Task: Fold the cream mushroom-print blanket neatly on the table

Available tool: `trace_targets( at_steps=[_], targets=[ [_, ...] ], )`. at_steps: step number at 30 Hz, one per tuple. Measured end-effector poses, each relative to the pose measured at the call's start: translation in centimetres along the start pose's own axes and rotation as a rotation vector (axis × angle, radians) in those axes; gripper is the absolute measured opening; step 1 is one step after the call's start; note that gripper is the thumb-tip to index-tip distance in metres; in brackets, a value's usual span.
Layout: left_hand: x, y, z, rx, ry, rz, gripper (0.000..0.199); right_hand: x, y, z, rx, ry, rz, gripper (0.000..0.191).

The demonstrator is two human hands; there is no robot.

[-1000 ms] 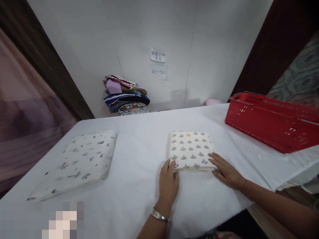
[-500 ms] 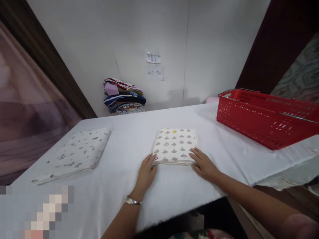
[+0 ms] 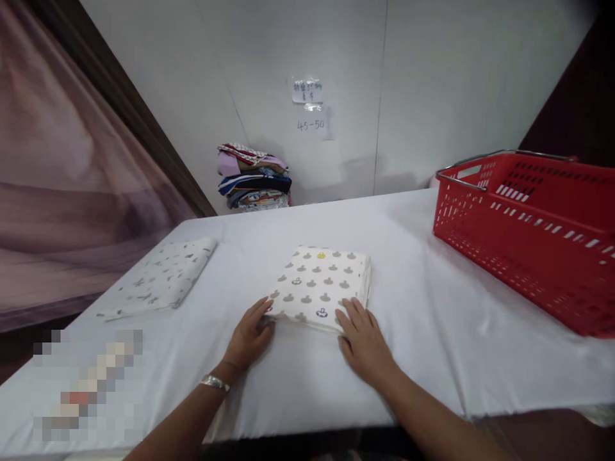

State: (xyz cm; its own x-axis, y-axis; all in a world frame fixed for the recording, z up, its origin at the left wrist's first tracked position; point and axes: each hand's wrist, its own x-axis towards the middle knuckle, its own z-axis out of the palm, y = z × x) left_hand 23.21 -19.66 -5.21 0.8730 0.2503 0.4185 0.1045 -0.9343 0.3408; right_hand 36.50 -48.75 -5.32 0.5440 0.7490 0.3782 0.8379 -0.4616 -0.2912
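Observation:
A folded white cloth with grey mushroom-like prints (image 3: 317,278) lies flat on the white-covered table (image 3: 298,390), turned slightly askew. My left hand (image 3: 250,336) touches its near left corner, thumb below the edge and fingertips on the fabric. At the near right corner, my right hand (image 3: 362,339) rests with fingers on top and the thumb at the edge. Both hands seem to pinch the corners lightly. To the left lies another folded white cloth with small scattered prints (image 3: 166,278), untouched.
A red perforated basket (image 3: 519,237) with metal handles stands at the right. Behind the table, a stack of folded fabrics (image 3: 254,176) sits against the wall under paper signs (image 3: 310,125). A pinkish curtain (image 3: 72,173) hangs at the left. A blurred patch covers the lower left.
The mushroom-print cloth has turned a little and now sits askew, with both hands still at its near corners. The camera view has shifted, so the basket appears larger.

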Motion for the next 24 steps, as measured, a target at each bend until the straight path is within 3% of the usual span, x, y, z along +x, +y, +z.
trace_targets(
  at_steps=[6,16,24],
  targets=[
    [0.3,0.5,-0.1,0.093,-0.019,0.027,0.05,-0.3,0.6,-0.1,0.099,-0.004,-0.005,0.056],
    [0.4,1.2,0.2,0.104,-0.031,-0.004,0.055,-0.4,1.3,0.9,0.138,0.151,-0.099,0.069],
    [0.6,0.8,1.0,0.065,0.02,0.024,0.051,-0.2,2.2,1.2,0.088,0.092,-0.101,0.055]
  ],
)
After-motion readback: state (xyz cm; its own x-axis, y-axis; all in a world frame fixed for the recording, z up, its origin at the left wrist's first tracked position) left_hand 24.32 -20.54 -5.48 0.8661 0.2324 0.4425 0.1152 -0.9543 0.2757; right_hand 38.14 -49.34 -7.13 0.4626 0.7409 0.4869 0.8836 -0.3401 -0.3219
